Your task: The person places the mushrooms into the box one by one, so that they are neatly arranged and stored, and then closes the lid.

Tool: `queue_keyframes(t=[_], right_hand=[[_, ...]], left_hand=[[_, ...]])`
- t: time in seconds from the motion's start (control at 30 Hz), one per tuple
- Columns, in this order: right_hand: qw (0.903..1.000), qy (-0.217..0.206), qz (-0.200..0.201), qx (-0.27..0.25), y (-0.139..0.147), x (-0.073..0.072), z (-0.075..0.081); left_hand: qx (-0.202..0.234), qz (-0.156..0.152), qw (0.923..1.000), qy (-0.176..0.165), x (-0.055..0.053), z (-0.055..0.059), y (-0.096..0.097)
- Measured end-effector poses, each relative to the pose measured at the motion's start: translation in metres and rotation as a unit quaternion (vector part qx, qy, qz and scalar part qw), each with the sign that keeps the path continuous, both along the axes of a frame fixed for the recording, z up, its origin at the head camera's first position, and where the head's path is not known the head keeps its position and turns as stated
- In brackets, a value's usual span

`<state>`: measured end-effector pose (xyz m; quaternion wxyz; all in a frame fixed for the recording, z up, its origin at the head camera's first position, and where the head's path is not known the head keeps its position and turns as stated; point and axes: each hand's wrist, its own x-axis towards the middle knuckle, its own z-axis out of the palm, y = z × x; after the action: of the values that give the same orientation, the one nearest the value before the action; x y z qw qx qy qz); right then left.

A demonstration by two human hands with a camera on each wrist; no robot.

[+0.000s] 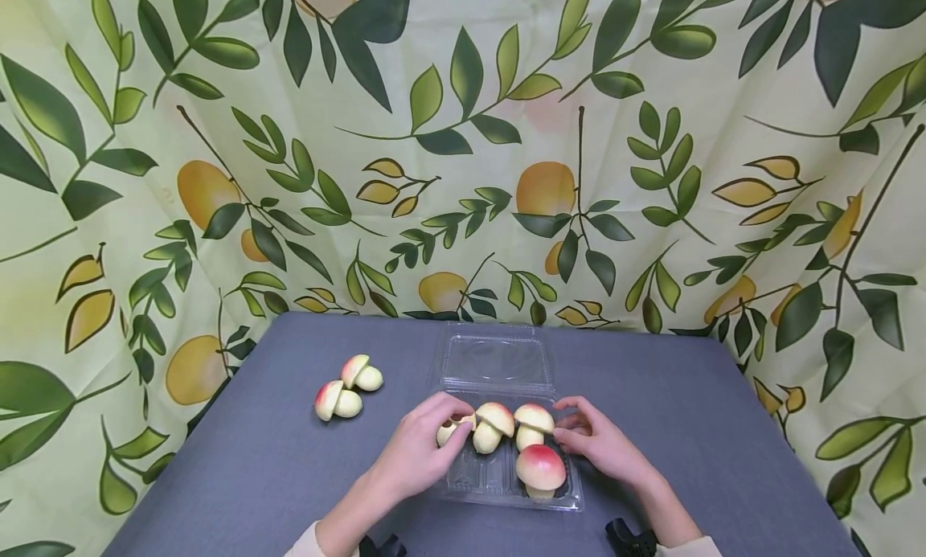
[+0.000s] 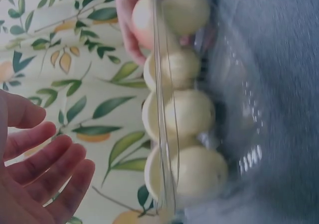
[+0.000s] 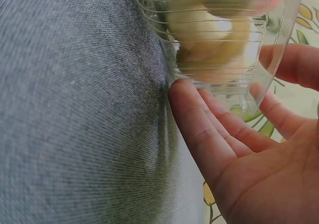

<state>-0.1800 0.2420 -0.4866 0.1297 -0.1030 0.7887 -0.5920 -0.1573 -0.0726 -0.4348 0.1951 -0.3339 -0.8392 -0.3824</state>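
Note:
A clear plastic clamshell box (image 1: 470, 505) with its lid (image 1: 495, 360) folded back holds several toy mushrooms with pale stems. One mushroom (image 1: 494, 428) stands in the middle of the back row, another (image 1: 534, 425) to its right, and a red-capped one (image 1: 541, 470) in front. My left hand (image 1: 419, 444) is at the box's left side, overlapping the leftmost mushroom (image 1: 446, 434) in the head view; the left wrist view shows its fingers (image 2: 55, 159) loosely extended, holding nothing. My right hand (image 1: 600, 443) has its nearly straight fingers (image 3: 199, 129) at the box's right wall, close to the tabletop.
Two more toy mushrooms, one (image 1: 338, 401) in front of the other (image 1: 362, 374), lie on the grey tabletop (image 1: 239, 477) left of the box. A fabric backdrop (image 1: 463, 163) printed with leaves and fruit hangs behind the table and along both sides.

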Motion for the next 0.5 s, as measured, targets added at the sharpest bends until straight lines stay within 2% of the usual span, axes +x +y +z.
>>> queue_keyframes(t=[0.5], right_hand=[[0.9998,-0.006,-0.008,0.014,0.0,-0.001,-0.001]], left_hand=[[0.044,0.085,0.9947,0.035,-0.018,0.0,-0.042]])
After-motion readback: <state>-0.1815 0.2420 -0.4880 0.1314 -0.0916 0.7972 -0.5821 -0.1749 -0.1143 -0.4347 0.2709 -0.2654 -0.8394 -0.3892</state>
